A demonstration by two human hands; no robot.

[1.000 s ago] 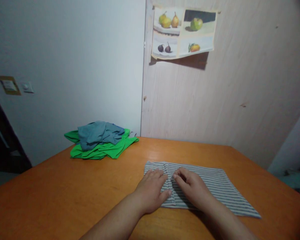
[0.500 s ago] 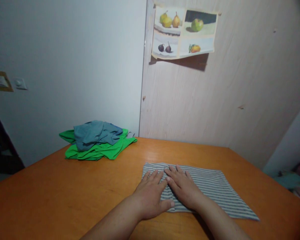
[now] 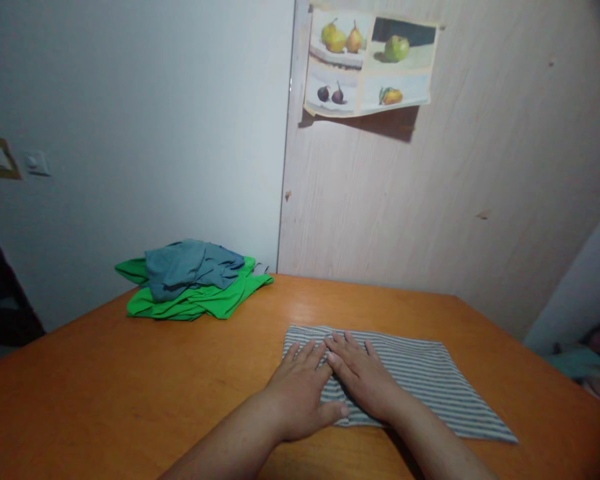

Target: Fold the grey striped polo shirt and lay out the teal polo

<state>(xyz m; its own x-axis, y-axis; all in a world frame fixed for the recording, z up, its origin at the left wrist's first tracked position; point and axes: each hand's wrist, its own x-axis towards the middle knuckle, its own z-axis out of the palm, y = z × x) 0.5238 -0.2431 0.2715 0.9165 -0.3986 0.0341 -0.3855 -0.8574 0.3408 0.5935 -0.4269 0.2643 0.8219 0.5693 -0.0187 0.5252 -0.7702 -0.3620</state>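
A grey-and-white striped cloth [image 3: 430, 373] lies flat on the table, its shape a folded panel with a slanting right edge. My left hand [image 3: 303, 393] rests palm down on the cloth's left part, fingers stretched out and thumb pointing right. Beside it, my right hand [image 3: 363, 377] presses flat on the cloth with its fingers spread. The right thumb meets the left hand's fingertips. Small wrinkles show in the fabric between the two hands. What lies beneath the palms is hidden.
An orange-brown wooden table [image 3: 180, 373] spans the view. At its back left sits a heap of clothes, with a blue-grey garment [image 3: 180, 267] on top of a bright green one [image 3: 230, 303]. Behind stand a white wall and a wooden panel bearing a fruit picture [image 3: 370, 63].
My right hand has slid slightly left over the cloth, closer to my left hand. The left hand and the cloth look almost the same.
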